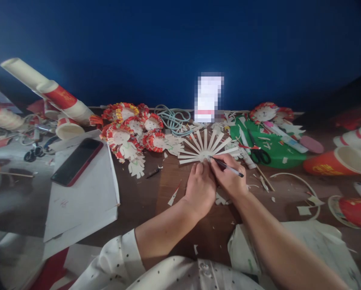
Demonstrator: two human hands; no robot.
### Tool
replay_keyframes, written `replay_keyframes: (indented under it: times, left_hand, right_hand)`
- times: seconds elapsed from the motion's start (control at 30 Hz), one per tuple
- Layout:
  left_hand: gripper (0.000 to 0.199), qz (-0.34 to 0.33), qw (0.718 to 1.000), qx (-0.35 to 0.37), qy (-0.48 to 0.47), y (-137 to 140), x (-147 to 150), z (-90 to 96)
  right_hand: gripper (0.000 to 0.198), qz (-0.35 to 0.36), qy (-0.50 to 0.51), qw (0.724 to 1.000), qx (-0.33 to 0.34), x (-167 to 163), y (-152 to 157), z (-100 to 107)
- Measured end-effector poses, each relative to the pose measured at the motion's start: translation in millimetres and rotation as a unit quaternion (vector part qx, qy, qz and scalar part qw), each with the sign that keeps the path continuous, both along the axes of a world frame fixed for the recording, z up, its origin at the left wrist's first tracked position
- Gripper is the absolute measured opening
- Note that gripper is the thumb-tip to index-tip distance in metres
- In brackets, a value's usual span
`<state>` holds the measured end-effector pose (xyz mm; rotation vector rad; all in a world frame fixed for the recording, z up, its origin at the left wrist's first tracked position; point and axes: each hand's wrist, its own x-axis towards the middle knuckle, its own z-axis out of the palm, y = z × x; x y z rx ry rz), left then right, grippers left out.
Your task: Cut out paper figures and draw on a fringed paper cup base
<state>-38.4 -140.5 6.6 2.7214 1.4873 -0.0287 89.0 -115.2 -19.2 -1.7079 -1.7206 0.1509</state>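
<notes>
A white paper cup cut into a fan of narrow strips (210, 141) lies on the brown table, its strips spread away from me. My left hand (201, 183) is closed, with its fingertips pressing the near edge of the paper's round middle. In my right hand (230, 175) is a black-and-clear pen (231, 168), gripped like a writing tool with its tip at that round middle. Part of the paper is hidden under both hands. Just below them are a white paper scrap (221, 198) and a pointed red-and-white offcut (174, 196).
Several red-fringed paper lion faces (120, 137) lie at the back left. A lit, blurred phone screen (209, 98) stands against the blue partition. Black scissors (261, 156) rest on green paper (289, 158). Left is a dark phone (77, 162) on white sheets; right, a red paper cup (322, 162).
</notes>
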Motion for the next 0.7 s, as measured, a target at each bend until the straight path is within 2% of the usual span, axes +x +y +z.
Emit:
replay_keyframes:
  times: [0.7]
  left_hand:
    - [0.051, -0.002, 1.000, 0.021, -0.003, -0.6, 0.1, -3.5]
  right_hand:
    - [0.022, 0.001, 0.005, 1.000, -0.005, -0.3, 0.6, -1.2]
